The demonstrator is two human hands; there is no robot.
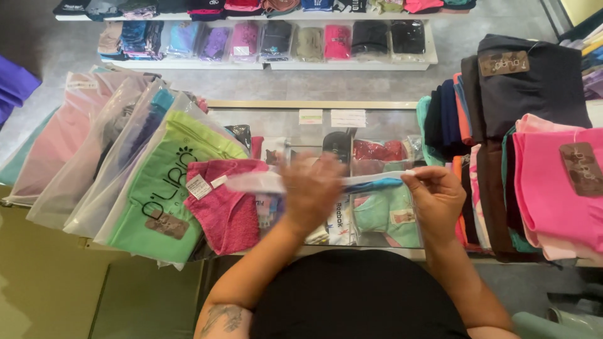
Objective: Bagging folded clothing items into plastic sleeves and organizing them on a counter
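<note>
- Head view: the left hand (309, 188) is blurred; its fingers appear to close over the middle of a clear plastic bag (326, 182) held edge-on above the glass counter (282, 119).
- The right hand (436, 198) pinches the bag's right end, fingers narrow on the edge; a blue garment strip (377, 184) shows inside the bag near that hand.
- The bag is held level between both hands, above the counter, in front of the person's black shirt (358, 295).
- Left of the hands: a magenta towel-like garment (226, 207) with a small white tag (198, 186) lies on the counter, just beside a green garment in a clear bag (160, 194) bearing a brown rectangular label (166, 224).
- Further left: overlapping clear bags hold pink (56, 147) and grey items.
- Right: a stack of folded garments (502, 157) in black, pink, orange and navy carries two brown card labels, one on the black item (504, 63), one on the pink (581, 168).
- Under the glass: packaged red (377, 150) and mint (386, 216) garments; two pale paper labels (333, 117) sit at the far edge.
- Beyond: a white shelf (352, 64) bears a row of bagged folded garments.
</note>
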